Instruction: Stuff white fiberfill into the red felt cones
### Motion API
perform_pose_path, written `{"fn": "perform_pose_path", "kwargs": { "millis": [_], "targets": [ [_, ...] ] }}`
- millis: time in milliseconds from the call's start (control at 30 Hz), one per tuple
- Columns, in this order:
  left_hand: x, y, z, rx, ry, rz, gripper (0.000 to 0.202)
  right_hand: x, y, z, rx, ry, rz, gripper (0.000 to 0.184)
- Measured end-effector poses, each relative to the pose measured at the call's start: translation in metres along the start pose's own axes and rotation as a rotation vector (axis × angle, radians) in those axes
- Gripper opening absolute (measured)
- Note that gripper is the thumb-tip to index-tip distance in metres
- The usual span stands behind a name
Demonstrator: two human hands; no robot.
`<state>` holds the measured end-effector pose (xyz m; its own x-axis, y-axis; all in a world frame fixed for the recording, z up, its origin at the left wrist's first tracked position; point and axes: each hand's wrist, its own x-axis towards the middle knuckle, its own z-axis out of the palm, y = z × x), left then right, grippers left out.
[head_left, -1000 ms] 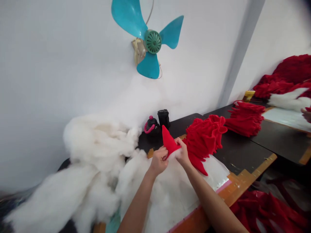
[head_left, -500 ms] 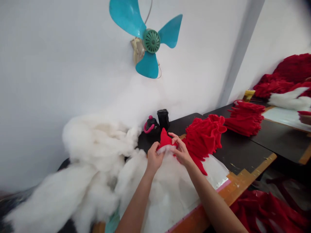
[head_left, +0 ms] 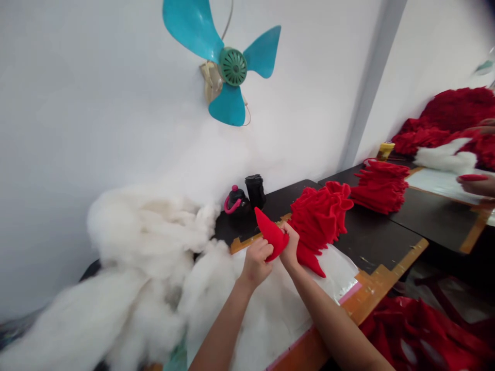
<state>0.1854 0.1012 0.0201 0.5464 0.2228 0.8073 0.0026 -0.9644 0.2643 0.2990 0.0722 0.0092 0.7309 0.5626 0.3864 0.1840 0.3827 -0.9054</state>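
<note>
The left hand (head_left: 256, 263) and right hand (head_left: 291, 243) both hold a red felt cone (head_left: 271, 233). Their fingers close on its wide end, and the tip pokes out. It is soft and light and bends easily, so the wide end is a good place to hold. It sits above white stuffing (head_left: 270, 314), just beside a pile of red felt pieces (head_left: 319, 219), over a dark table (head_left: 381, 242).

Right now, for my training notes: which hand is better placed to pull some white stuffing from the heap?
Probably the left hand: it sits on the side of the red felt cone nearest the white stuffing heap, while the right hand lies farther off, beside the red felt pieces.
</note>
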Motion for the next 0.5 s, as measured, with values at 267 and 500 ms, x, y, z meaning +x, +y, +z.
{"fn": "perform_pose_path", "kwargs": {
  "millis": [267, 500],
  "targets": [
    [0.002, -0.009, -0.007, -0.003, 0.155, -0.35, 0.028, 0.015, -0.003, -0.004, 0.05, -0.18, -0.222, 0.02],
    [-0.003, -0.015, -0.007, -0.031, 0.092, -0.271, 0.029, 0.007, 0.0, 0.001, 0.054, -0.266, -0.173, 0.016]
  ]
}}
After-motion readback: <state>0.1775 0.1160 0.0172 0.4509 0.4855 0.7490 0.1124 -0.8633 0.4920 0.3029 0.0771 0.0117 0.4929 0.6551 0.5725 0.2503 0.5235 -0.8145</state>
